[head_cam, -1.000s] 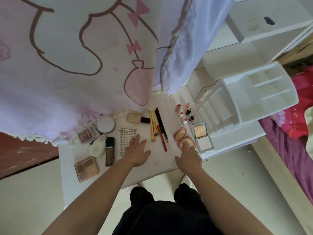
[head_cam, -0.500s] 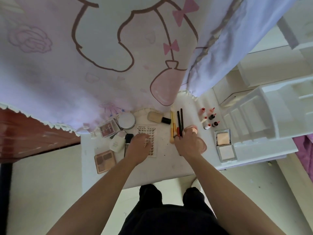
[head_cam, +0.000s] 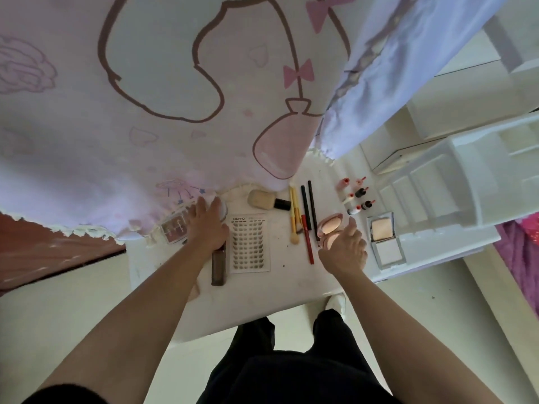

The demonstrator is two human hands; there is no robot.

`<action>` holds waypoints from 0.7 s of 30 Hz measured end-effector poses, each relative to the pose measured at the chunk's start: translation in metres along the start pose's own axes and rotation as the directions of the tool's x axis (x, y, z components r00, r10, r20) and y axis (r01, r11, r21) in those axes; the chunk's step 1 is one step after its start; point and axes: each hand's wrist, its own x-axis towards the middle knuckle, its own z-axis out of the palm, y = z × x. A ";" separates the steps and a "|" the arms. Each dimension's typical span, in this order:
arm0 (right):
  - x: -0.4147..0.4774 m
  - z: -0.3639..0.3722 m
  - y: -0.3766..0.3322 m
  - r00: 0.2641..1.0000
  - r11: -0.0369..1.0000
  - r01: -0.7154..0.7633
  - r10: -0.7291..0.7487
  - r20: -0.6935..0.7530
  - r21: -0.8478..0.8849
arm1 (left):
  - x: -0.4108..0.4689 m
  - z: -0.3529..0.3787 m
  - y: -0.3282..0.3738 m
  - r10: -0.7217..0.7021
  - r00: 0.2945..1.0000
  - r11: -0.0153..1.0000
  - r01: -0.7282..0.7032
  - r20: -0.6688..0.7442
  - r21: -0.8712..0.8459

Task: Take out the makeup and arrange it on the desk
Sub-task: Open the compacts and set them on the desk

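Two hands were held over the desk (head_cam: 291, 287): the left hand (head_cam: 208, 225) was spread, fingers straight and gripping nothing, over the round compact (head_cam: 223, 210) toward the far left corner. The right hand (head_cam: 342, 249), fingers loosely extended and empty, was set at the near end of the open pink compact (head_cam: 329, 224), whose long axis ran away toward the far edge.

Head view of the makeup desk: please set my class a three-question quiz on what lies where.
1. True or false: the white card of false lashes lies between the left hand and the red pencil.
2. Which thing does the right hand partly cover? A: the pink round open compact. B: the dark brown tube. C: a yellow-handled brush.
3. Fill in: the beige-bristled brush has a ____ handle.
Key: 1 true; 2 A; 3 black.
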 end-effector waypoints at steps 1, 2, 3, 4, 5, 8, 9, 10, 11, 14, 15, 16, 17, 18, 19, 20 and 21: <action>0.002 0.000 0.004 1.000 1.000 0.005 -0.006 0.008 0.018 | 0.003 0.000 0.002 -0.004 1.000 1.000 0.004 -0.021 0.008; 0.003 0.000 0.007 1.000 0.999 0.020 -0.021 0.009 0.029 | 0.005 0.001 0.003 -0.015 0.998 1.000 0.016 -0.058 0.004; 0.003 -0.001 0.010 0.999 0.999 0.033 -0.034 0.013 0.036 | 0.007 0.001 0.004 -0.035 0.996 0.999 0.034 -0.085 -0.009; 0.004 -0.001 0.012 0.999 0.998 0.044 -0.045 0.019 0.033 | 0.008 0.001 0.005 -0.049 0.994 0.999 0.047 -0.102 -0.024; 0.003 -0.001 0.014 0.998 0.998 0.056 -0.057 0.026 0.017 | 0.009 0.000 0.005 -0.063 0.992 0.998 0.060 -0.107 -0.032; 0.005 -0.005 0.019 0.997 0.996 0.074 -0.073 0.032 -0.044 | 0.008 -0.005 0.005 -0.120 0.987 0.990 0.110 -0.110 -0.091; 0.007 -0.007 0.021 0.998 0.996 0.066 -0.064 0.029 -0.054 | 0.004 -0.007 0.006 -0.161 0.980 0.978 0.142 -0.119 -0.150; 0.008 -0.009 0.024 0.998 0.997 0.055 -0.054 0.022 -0.061 | -0.002 -0.009 0.008 -0.191 0.971 0.966 0.159 -0.146 -0.202; 0.010 -0.012 0.027 0.999 0.996 0.044 -0.043 0.013 -0.072 | -0.008 -0.009 0.012 -0.201 0.963 0.958 0.156 -0.177 -0.240; 0.013 -0.017 0.039 1.000 0.995 -0.001 0.001 0.002 -0.104 | -0.029 -0.013 0.030 -0.197 0.952 0.925 0.101 -0.233 -0.367; 0.014 -0.019 0.043 1.000 0.993 -0.006 0.007 0.006 -0.116 | -0.038 -0.015 0.038 -0.204 0.957 0.892 0.095 -0.205 -0.441; 0.013 -0.021 0.044 1.000 0.992 -0.009 0.011 0.012 -0.124 | -0.044 -0.015 0.045 -0.207 0.964 0.842 0.089 -0.167 -0.532; 0.013 -0.022 0.045 1.000 0.992 -0.014 0.016 0.018 -0.127 | -0.050 -0.015 0.049 -0.199 0.974 0.770 0.088 -0.108 -0.632; 0.012 -0.024 0.044 0.999 0.992 -0.021 0.024 0.025 -0.124 | -0.056 -0.016 0.053 -0.180 0.982 0.670 0.079 -0.060 -0.738; 0.009 -0.027 0.041 0.999 0.994 -0.028 0.031 0.025 -0.110 | -0.062 -0.017 0.057 -0.155 0.988 0.551 0.088 0.001 -0.830; 0.006 -0.030 0.038 0.999 0.996 -0.031 0.033 0.019 -0.084 | -0.069 -0.019 0.060 -0.115 0.992 0.434 0.093 0.047 -0.896; 0.002 -0.032 0.035 1.000 0.999 -0.026 0.026 0.003 -0.041 | -0.079 -0.023 0.065 -0.075 0.993 0.318 0.111 0.091 -0.942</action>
